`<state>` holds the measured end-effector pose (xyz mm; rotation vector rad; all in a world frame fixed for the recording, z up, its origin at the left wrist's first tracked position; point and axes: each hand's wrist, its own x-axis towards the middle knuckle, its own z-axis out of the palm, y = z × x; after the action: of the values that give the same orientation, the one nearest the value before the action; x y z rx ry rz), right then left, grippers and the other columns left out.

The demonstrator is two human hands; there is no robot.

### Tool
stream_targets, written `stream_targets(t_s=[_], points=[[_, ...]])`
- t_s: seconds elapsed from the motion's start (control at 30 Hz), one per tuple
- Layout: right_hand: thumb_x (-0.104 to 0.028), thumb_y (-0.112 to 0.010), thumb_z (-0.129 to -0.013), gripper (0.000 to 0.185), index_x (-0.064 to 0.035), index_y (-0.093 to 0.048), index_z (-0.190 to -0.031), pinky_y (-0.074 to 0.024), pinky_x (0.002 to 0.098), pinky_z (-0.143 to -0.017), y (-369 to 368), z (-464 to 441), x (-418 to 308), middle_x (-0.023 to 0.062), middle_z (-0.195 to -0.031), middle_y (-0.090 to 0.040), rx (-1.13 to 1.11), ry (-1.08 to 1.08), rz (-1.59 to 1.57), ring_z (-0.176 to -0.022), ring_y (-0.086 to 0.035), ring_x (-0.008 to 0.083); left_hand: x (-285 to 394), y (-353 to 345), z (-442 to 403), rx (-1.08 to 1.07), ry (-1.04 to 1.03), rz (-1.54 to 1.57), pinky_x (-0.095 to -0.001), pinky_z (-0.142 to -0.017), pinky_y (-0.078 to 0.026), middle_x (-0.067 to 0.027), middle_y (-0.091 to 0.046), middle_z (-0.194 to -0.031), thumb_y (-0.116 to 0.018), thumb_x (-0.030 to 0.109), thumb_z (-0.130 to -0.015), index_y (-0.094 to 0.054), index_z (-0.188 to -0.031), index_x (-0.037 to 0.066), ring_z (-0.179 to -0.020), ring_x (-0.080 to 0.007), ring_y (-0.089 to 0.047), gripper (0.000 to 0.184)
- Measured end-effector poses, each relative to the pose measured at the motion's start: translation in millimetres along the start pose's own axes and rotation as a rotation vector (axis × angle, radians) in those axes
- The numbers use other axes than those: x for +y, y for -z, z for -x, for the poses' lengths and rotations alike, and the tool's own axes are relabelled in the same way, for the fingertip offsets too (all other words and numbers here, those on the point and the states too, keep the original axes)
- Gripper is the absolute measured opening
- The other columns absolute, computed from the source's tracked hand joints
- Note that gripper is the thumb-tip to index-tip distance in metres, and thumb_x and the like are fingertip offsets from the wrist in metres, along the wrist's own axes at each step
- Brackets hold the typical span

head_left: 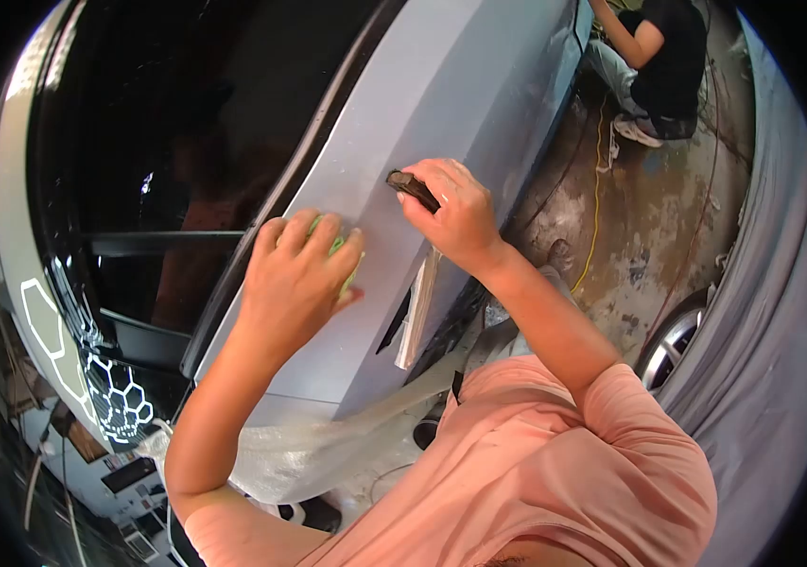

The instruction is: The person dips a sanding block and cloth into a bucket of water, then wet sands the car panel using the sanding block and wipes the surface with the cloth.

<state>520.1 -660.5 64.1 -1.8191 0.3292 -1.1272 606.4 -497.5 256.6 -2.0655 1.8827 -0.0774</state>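
Observation:
Fingers wrapped round a green cloth or pad [350, 274], my left hand [301, 269] rests on the grey car door panel [328, 340], just below the dark window. To its right, my right hand [455, 213] grips a dark block [413, 187] against the same panel; one end of the block sticks out past the fingertips. Below my right hand a pale strip [416, 312] lies beside a dark slot in the panel. What the green item is exactly is mostly hidden by my left fingers.
A person [663, 71] in dark clothing crouches at the upper right beside the car. A yellow cable [596, 227] runs over the stained floor [644, 208]. Clear plastic sheeting [299, 454] hangs below the panel. Grey draped fabric [772, 331] and a wheel [673, 345] stand at the right.

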Motion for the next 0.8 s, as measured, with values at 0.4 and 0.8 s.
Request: stream_targets(t_s=[0.4,0.8], points=[[-0.007,-0.081,-0.084,0.025,-0.0060,-0.074,-0.108,-0.0610,0.0400,-0.078,-15.2,1.2,4.1,0.0081,-0.103,-0.075,0.142,0.051,0.093,-0.091,-0.072,0.0298,-32.4,-15.7,-16.2,0.141,-0.312,0.012,-0.0460,-0.091,-0.061,-0.0147,-0.074,-0.132,-0.083,0.009,-0.077,-0.061,-0.096,0.008,-0.112,-0.0352,-0.074,0.029],[-0.007,-0.082,-0.077,0.027,-0.0080,-0.073,-0.103,-0.0608,0.0375,-0.066,-14.2,1.7,4.0,0.0041,-0.099,-0.075,0.131,0.112,0.170,-0.087,-0.072,0.0251,-54.2,-17.2,-65.6,0.186,-0.247,0.238,-0.0445,-0.086,-0.060,-0.0113,-0.077,-0.106,-0.081,-0.008,-0.068,-0.067,-0.099,0.005,-0.099,-0.0352,-0.074,0.036]])
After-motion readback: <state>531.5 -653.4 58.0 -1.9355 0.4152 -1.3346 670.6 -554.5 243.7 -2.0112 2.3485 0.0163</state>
